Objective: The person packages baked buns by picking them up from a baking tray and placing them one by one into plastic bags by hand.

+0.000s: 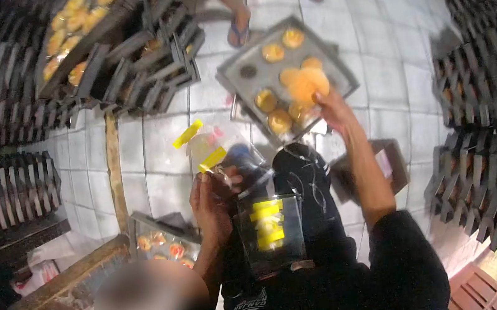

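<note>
My right hand (334,112) is closed on an orange-yellow round bun (307,83), blurred, over a square metal tray (241,96) that holds several round buns. To the left, my left hand (209,199) has its fingers round the edge of a clear plastic bag (232,148) with yellow labels. A stack of clear bags with yellow bands (269,224) lies on my lap, below and right of my left hand.
Stacked dark trays (12,192) stand at the left, and more racks (484,180) at the right. Trays of buns (77,21) are at upper left. A person's sandalled feet (239,27) are beyond the tray. Another person's blurred head is at lower left.
</note>
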### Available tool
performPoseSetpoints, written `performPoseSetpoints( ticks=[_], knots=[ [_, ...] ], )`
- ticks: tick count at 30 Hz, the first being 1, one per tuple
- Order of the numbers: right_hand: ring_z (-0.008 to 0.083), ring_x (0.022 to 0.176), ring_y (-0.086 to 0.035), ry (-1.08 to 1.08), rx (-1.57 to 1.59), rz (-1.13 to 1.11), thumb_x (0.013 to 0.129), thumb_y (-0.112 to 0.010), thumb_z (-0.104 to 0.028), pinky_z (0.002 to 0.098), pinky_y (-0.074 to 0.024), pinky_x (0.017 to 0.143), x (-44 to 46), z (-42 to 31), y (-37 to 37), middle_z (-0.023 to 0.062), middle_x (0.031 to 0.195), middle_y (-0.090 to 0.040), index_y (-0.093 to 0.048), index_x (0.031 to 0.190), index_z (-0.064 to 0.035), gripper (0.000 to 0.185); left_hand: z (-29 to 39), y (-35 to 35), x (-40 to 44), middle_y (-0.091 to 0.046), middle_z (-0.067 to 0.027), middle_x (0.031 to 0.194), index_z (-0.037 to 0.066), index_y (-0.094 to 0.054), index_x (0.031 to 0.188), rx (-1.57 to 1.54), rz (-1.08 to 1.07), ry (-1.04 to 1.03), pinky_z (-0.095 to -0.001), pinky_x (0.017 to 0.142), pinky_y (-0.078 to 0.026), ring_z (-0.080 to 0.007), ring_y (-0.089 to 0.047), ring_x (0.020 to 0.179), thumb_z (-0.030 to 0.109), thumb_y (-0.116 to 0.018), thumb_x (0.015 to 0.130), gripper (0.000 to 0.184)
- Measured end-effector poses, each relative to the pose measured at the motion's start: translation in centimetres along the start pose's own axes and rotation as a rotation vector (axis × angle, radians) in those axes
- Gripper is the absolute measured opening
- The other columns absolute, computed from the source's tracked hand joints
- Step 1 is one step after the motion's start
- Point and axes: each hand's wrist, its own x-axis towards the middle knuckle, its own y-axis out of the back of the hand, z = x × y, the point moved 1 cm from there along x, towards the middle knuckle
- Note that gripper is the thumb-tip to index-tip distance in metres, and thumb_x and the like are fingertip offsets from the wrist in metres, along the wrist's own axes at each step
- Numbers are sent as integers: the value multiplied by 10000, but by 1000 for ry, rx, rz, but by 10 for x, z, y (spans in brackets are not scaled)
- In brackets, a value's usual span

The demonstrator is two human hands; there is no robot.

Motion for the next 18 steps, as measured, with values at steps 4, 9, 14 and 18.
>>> performPoseSetpoints(
  ticks=[4,9,14,18],
  knots=[
    [290,1232,-626,-86,100,-175,914,-748,-157,518,-562,993,-89,-55,-112,106,1359,-617,-485,1443,-50,600,5,18,12,-687,-183,1184,12,-515,1327,-481,-149,128,-329,795,-570,-235,-686,1002,249,-541,1053,364],
    [310,1116,-658,557,-980,-189,806,-748,-3,380,-527,976,-226,-52,-243,142,1217,-665,-609,1220,1,436,3,9,6,-694,-178,1140,-22,-563,1218,-527,-76,143,-408,838,-577,-273,-700,1021,261,-602,1020,348],
    [387,1120,-635,1126,-1416,-271,693,-718,41,431,-529,952,-248,-30,-229,184,1180,-640,-632,1096,2,414,6,-18,-43,-708,-129,1133,24,-625,1166,-520,-226,281,-418,869,-579,-238,-705,1017,288,-606,1012,306],
    [376,1173,-601,1164,-1581,-213,733,-703,12,531,-422,1070,-265,-25,-262,165,1231,-632,-630,1180,-34,455,13,-13,-80,-719,-59,1159,102,-660,1216,-692,-355,342,-402,942,-560,-215,-704,1039,388,-551,1022,362]
  ],
)
